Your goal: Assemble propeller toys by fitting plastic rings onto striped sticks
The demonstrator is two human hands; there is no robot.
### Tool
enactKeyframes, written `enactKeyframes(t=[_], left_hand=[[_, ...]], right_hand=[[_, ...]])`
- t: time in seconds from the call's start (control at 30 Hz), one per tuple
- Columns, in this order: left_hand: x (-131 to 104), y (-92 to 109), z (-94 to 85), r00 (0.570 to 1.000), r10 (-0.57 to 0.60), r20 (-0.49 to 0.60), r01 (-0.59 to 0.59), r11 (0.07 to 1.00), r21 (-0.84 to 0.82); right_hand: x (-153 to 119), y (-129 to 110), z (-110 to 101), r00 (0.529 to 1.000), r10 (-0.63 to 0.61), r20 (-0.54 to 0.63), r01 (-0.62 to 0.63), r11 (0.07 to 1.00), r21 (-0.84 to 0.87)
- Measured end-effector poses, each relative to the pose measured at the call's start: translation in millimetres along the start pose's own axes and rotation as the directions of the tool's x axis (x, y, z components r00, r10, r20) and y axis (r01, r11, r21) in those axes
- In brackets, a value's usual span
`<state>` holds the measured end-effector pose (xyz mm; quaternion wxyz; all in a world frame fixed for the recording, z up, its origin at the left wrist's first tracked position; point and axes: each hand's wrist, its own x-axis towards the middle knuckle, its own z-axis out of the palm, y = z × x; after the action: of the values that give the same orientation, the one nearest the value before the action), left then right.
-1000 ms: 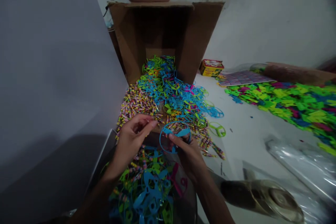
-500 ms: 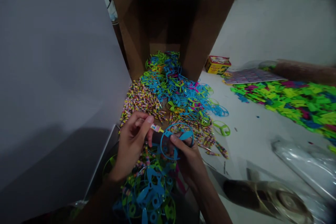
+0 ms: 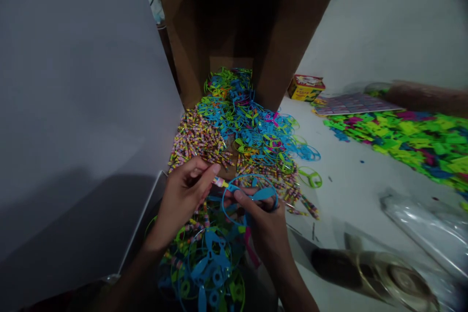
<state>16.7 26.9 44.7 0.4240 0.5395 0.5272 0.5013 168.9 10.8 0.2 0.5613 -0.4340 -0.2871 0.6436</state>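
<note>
Gloom swallows the lower frame, so I can barely read the heap of finished propeller rings [image 3: 208, 268] under my wrists, and both forearms run off the bottom edge. My left hand [image 3: 183, 200] pinches a small striped stick [image 3: 219, 183] between thumb and forefinger; most of it is buried in the grip, only the yellow-tipped end showing. That end points right, its long axis nearly level, toward the blue propeller ring [image 3: 248, 195]. My right hand [image 3: 265, 226] clamps that ring with the thumb over its centre blade, face tilted up toward me. Both sit just in front of the loose pile of sticks [image 3: 199, 139] and rings spilling from the cardboard box [image 3: 183, 48] onto the tabletop [image 3: 351, 190].
</note>
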Motion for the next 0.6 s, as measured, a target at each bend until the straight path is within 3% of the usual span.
enactKeyframes(t=[0.23,0.43,0.6], left_hand=[[-3,1,6.3,0.995,0.012,-0.100,0.000,0.993,0.121],[-1,-3,8.0,0.998,-0.001,-0.057,0.010,0.988,0.157],[0,-9,7.9,1.000,0.022,-0.017,-0.019,0.987,0.161]], right_hand=[[-6,9,-4,0.986,-0.162,-0.044,0.151,0.970,-0.192],[-10,14,-5,0.960,-0.275,-0.053,0.247,0.919,-0.306],[-12,18,-3,0.968,-0.238,-0.080,0.203,0.929,-0.311]])
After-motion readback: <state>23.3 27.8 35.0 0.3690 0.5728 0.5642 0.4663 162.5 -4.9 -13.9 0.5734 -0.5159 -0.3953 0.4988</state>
